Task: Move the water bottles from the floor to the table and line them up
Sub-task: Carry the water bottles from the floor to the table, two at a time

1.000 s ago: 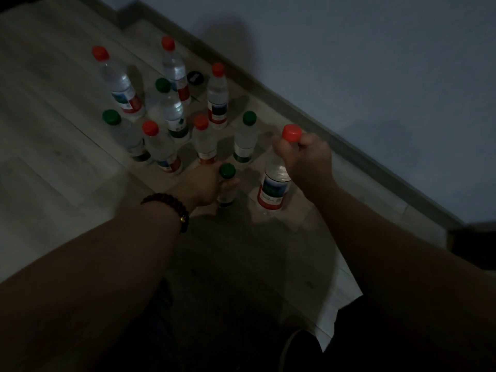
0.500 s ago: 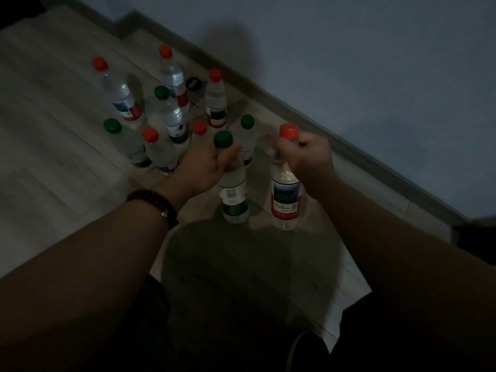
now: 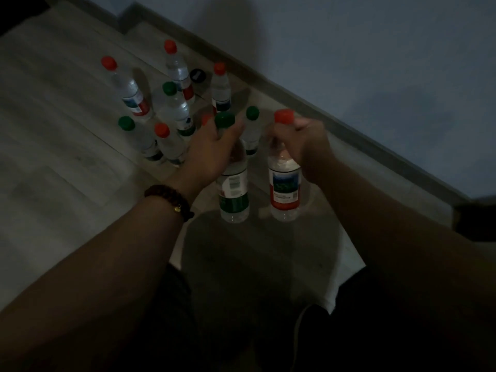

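Two grips pinch bottle necks: left hand (image 3: pixel 212 154) green-capped bottle (image 3: pixel 233 196), right hand (image 3: pixel 306 149) red-capped bottle (image 3: pixel 284 189); pale plank floor (image 3: pixel 67 183), grey wall (image 3: pixel 375 63).

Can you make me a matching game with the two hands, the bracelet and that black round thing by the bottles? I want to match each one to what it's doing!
Things:
1. left hand
2. right hand
3. bracelet
4. black round thing

What it does:
A. sits near the wall
B. grips the green-capped bottle
C. goes round the left wrist
D. grips the red-capped bottle

Pairs: 1-B, 2-D, 3-C, 4-A.
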### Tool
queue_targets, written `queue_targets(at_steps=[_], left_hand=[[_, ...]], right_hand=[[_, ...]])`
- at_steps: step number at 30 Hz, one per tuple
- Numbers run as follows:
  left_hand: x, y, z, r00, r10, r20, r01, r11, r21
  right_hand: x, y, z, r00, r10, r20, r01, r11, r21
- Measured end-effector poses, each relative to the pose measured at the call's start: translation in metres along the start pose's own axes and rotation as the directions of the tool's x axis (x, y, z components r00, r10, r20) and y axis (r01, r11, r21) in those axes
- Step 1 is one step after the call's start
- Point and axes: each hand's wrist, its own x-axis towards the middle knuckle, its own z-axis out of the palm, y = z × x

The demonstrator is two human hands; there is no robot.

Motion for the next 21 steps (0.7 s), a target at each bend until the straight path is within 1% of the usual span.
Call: queue_targets(at_steps=[2, 4, 6, 8, 10, 13, 16, 19, 21], left_hand=[[-0.018, 0.032, -0.01, 0.998, -0.045, -0.033, 0.046, 0.999, 0.005], [-0.036, 0.076, -0.025, 0.995, -0.081, -0.06, 0.081, 0.997, -0.015], [-0.055, 0.132, -0.04, 0.989, -0.142, -0.051, 0.139, 0.988, -0.066], [-0.075, 0.194, -0.058, 0.978, -0.205, -0.044, 0.197, 0.971, -0.136], [-0.095, 0.263, -0.076, 0.975, -0.219, -0.038, 0.211, 0.966, -0.15], [-0.129, 0.366, -0.101, 0.981, -0.193, -0.013, 0.189, 0.971, -0.147], [-0.163, 0.458, -0.124, 0.984, -0.177, 0.032, 0.179, 0.979, -0.093], [-0.189, 0.534, -0.145, 0.994, -0.097, 0.046, 0.099, 0.994, -0.052], [-0.202, 0.571, -0.156, 0.997, -0.023, 0.076, 0.025, 0.999, -0.027]], right_hand=[[-0.021, -0.026, -0.008, 0.999, 0.023, 0.037, -0.024, 1.0, 0.005], [-0.053, -0.06, -0.024, 0.997, 0.078, 0.012, -0.078, 0.996, 0.041], [-0.09, -0.1, -0.045, 0.989, 0.147, -0.017, -0.144, 0.985, 0.097], [-0.126, -0.147, -0.069, 0.985, 0.17, -0.002, -0.168, 0.977, 0.133], [-0.161, -0.201, -0.097, 0.978, 0.206, 0.015, -0.206, 0.965, 0.163], [-0.213, -0.289, -0.14, 0.967, 0.255, 0.026, -0.254, 0.939, 0.23], [-0.265, -0.373, -0.18, 0.969, 0.245, 0.022, -0.242, 0.933, 0.266], [-0.306, -0.442, -0.212, 0.977, 0.213, -0.016, -0.201, 0.943, 0.266], [-0.329, -0.475, -0.229, 0.978, 0.194, -0.08, -0.17, 0.955, 0.243]])
